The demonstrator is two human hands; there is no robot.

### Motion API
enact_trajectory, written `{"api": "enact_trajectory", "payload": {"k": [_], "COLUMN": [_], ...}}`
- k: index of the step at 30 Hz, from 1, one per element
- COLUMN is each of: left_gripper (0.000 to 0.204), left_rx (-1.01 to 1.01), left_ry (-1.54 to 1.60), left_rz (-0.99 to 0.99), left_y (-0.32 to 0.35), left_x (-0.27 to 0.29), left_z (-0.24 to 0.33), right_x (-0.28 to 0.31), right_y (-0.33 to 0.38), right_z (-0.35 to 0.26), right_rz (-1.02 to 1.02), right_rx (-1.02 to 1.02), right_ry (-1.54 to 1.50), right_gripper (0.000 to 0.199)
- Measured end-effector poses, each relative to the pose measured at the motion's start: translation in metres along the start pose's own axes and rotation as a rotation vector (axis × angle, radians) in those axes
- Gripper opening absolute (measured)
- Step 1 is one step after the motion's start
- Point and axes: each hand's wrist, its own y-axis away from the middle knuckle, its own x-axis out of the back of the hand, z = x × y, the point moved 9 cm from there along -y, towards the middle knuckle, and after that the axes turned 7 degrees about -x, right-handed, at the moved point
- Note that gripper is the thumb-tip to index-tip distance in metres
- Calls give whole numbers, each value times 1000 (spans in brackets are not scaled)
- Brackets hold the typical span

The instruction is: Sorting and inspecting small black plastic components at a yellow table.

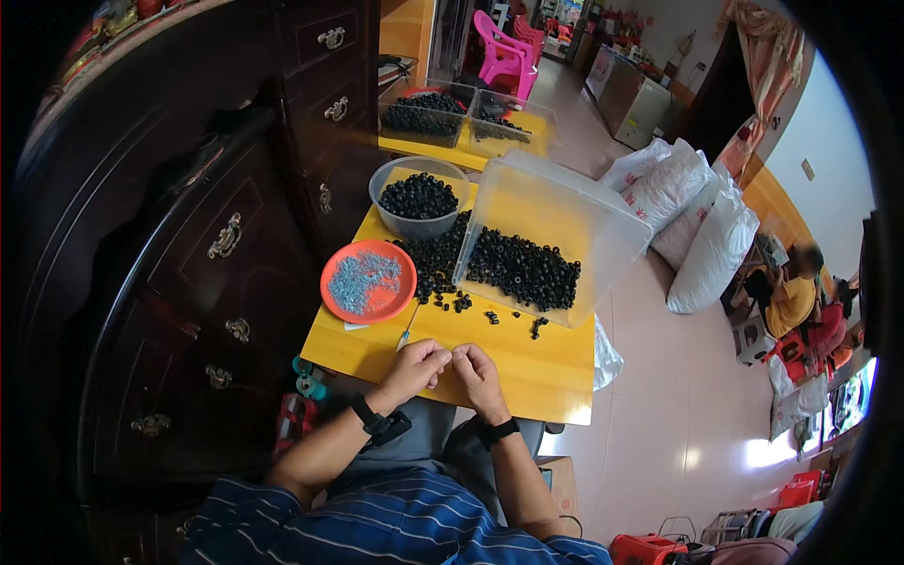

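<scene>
From above, the person sits at a small yellow table pushed against a dark wooden cabinet, both hands brought together at the near edge. The left hand is curled, fingertips pinched toward the right hand, whose fingers are bent in to meet them; something tiny seems to sit between the fingertips, but it is too small to tell what. Just beyond the left hand lies a slim blue-tipped tool. To the left of it stands a round orange dish filled with small grey-blue pieces. A scatter of small black parts lies in the middle of the table, thickening into a heap that spills out of a clear plastic bin tipped on its side. Behind the dish a grey round bowl holds more black parts, and farther back two clear rectangular tubs hold the same. On the floor to the right, plump white sacks lean together, one with a red mark. A pink plastic chair stands far behind.
</scene>
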Motion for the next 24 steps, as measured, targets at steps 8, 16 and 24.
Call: {"api": "enact_trajectory", "payload": {"k": [8,16,24], "left_gripper": [10,6,10], "left_rx": [-463,-707,-620], "left_ry": [-446,-880,-850], "left_rz": [36,-24,64], "left_y": [9,24,22], "left_x": [-9,-18,-16], "left_z": [75,106,97], "right_x": [-8,-14,-9], "right_y": [-2,6,12], "right_z": [24,21,6], "right_rz": [-95,-114,34], "right_rx": [-246,-273,-59], "right_ry": [-387,-375,-90], "right_gripper": [25,28,27]}}
